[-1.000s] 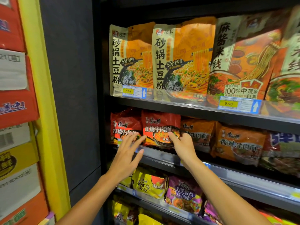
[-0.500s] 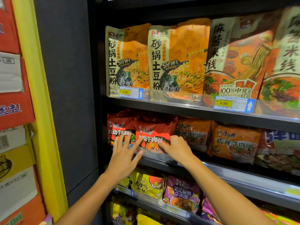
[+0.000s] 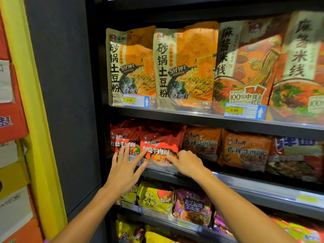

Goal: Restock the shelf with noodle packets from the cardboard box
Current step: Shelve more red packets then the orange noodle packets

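Two red noodle packets stand at the left end of the middle shelf (image 3: 192, 174). The front red packet (image 3: 160, 142) leans forward over the shelf lip. My left hand (image 3: 126, 167) is spread flat, its fingertips touching the left red packet (image 3: 122, 137) and the front one's lower left edge. My right hand (image 3: 188, 163) has its fingers curled, pressing the front packet's lower right edge. Neither hand grips a packet. The cardboard box is out of view.
Orange noodle packets (image 3: 245, 149) fill the middle shelf to the right. Tall orange bags (image 3: 184, 67) stand on the shelf above, yellow (image 3: 154, 199) and purple packets (image 3: 192, 204) below. A dark panel and yellow post (image 3: 31, 102) stand left, with stacked cartons (image 3: 10, 120) beyond.
The front red packet has slid down and forward toward the shelf lip. Both hands have followed it lower, still touching the red packets. The view has shifted slightly.
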A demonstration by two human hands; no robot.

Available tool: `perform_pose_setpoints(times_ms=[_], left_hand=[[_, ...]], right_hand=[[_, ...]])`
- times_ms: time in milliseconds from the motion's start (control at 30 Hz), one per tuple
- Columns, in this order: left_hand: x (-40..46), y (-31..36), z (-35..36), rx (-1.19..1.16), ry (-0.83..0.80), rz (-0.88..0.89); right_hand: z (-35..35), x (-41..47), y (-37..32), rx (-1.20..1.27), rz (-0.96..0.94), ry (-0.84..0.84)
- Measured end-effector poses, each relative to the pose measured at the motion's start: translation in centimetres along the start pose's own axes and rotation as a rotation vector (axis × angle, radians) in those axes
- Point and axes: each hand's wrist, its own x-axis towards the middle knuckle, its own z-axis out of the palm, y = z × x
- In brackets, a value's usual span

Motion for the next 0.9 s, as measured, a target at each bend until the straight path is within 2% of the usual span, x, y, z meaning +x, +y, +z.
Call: perform_pose_setpoints(times_ms=[200,400,533,667,900], left_hand=[[-0.6,0.5,-0.7,-0.096,0.081,0.102],[-0.1,5.0,-1.2,-0.168,0.126,0.408],[-0.2,10.1,-0.7,-0.258,0.139,0.606],[-1.9,15.8,0.3,-0.274,0.102,0.72],[-8.1,27.1,1.8,-0.185,-0.134,0.805]], right_hand=[[-1.8,-3.2,2.3,-0.09,0.02,0.146],[-3.8,-7.9,5.7,-0.026,-0.014,0.266],[-4.1,-12.4,9.2,-0.073,-0.086,0.375],[-3.5,-18.7,14.0,-0.17,-0.119,0.452],[-4.9,-34.2,22.1,-0.17,0.094,0.379]])
